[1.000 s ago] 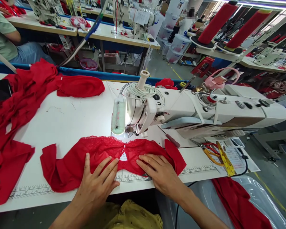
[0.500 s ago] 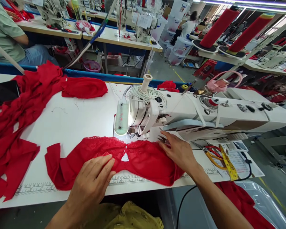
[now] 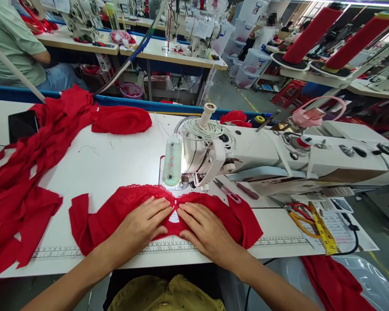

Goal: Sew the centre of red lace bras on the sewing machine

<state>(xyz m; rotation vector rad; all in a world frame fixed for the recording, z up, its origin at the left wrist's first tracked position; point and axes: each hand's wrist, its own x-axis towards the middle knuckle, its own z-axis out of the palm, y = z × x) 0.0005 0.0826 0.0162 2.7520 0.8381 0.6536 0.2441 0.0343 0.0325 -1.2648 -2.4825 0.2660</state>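
Note:
A red lace-edged bra [image 3: 106,216] lies spread along the front of the white sewing table, over a printed ruler strip. My left hand [image 3: 142,220] rests flat on its left cup, fingers stretched toward the centre. On the right cup lies my right hand [image 3: 204,226], also flat, fingertips close to the small keyhole gap in the middle. Just behind the bra stands the head of the sewing machine [image 3: 197,151], its presser foot near the lace edge. Thread snips [image 3: 227,191] lie at the right cup's upper edge, touched by neither hand.
A heap of red fabric pieces [image 3: 29,181] covers the left side, beside a black phone [image 3: 22,125]. Orange-handled scissors [image 3: 303,222] and a yellow tape measure [image 3: 324,229] lie at right. Red thread cones [image 3: 311,36] stand at upper right. Another person [image 3: 16,47] sits beyond the table.
My right hand has left the snips and moved left onto the right cup. My left hand has shifted up and toward the centre. The view has moved slightly left.

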